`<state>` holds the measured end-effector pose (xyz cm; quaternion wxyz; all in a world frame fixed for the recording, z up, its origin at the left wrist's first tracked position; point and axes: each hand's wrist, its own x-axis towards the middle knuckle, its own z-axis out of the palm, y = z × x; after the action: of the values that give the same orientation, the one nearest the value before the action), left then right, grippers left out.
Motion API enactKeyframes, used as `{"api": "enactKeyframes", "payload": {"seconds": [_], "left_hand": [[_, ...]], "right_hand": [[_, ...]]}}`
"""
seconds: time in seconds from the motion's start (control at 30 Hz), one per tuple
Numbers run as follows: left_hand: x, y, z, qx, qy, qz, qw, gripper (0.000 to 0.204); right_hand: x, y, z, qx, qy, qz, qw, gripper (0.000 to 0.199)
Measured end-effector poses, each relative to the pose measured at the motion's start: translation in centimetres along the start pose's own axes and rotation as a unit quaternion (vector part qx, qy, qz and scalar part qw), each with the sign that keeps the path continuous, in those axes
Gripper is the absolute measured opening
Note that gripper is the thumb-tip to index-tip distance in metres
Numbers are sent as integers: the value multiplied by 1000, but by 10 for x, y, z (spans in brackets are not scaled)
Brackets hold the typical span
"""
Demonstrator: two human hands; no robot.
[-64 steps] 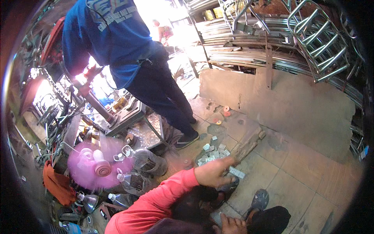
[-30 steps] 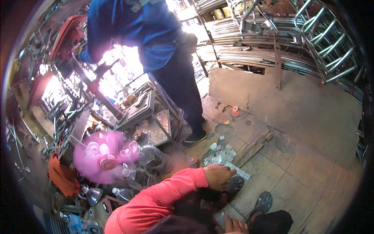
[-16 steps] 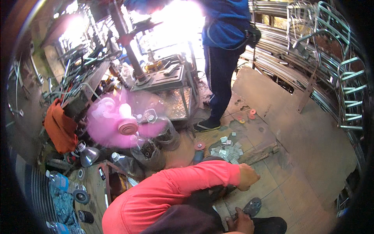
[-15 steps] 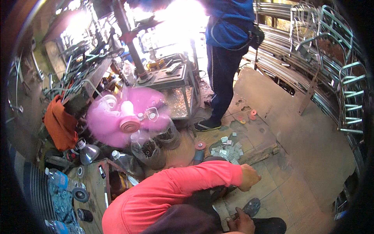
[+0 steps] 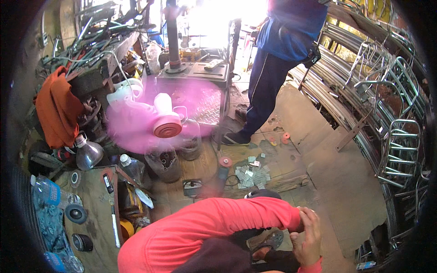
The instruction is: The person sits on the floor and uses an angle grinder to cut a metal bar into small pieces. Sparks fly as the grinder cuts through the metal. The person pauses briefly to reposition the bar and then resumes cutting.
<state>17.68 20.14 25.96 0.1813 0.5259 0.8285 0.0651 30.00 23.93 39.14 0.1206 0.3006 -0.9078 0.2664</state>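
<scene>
My left arm, in a red sleeve [image 5: 214, 216], bends across the lower middle. Its cuff lies at my right hand, and the left hand itself is hidden, so its fingers cannot be made out. My right hand [image 5: 308, 239] comes up from the lower edge, fingers and thumb curled around the end of the left sleeve. Below the arm shows a foot in a dark clog [image 5: 274, 239]. Just beyond the arm lie a pile of small metal plates [image 5: 252, 175] and an angle grinder [image 5: 224, 169] with a reddish disc, standing upright on the floor.
A pink fan [image 5: 136, 123] with blurred blades stands ahead left, near a drill press [image 5: 195, 70]. Another person [image 5: 268, 77] in blue stands beyond. Metal tubes [image 5: 314, 98] and bent frames [image 5: 400, 150] line the right. Bottles [image 5: 48, 191] and a wooden board [image 5: 98, 200] lie left.
My right hand has risen from beside the clog to the left cuff. The left hand, visible before, is now hidden. The view has shifted, showing more of the board at left.
</scene>
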Motion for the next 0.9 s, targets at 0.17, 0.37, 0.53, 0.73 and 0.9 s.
{"api": "enactKeyframes", "payload": {"seconds": [0.17,0.37,0.53,0.73,0.9], "left_hand": [[20,8,0,25,53,-18,998,55],[-8,10,-24,45,148,-39,987,66],[-35,7,-25,42,187,-44,981,70],[-26,20,-29,34,90,-63,993,70],[-42,15,-33,44,173,-41,983,65]], "right_hand": [[23,27,18,-63,-107,-74,989,62],[5,102,6,-198,-108,-130,965,55],[3,125,-44,-286,-34,128,949,44],[12,69,-13,-169,1,-48,984,42],[35,69,-26,-46,-142,229,962,39]]}}
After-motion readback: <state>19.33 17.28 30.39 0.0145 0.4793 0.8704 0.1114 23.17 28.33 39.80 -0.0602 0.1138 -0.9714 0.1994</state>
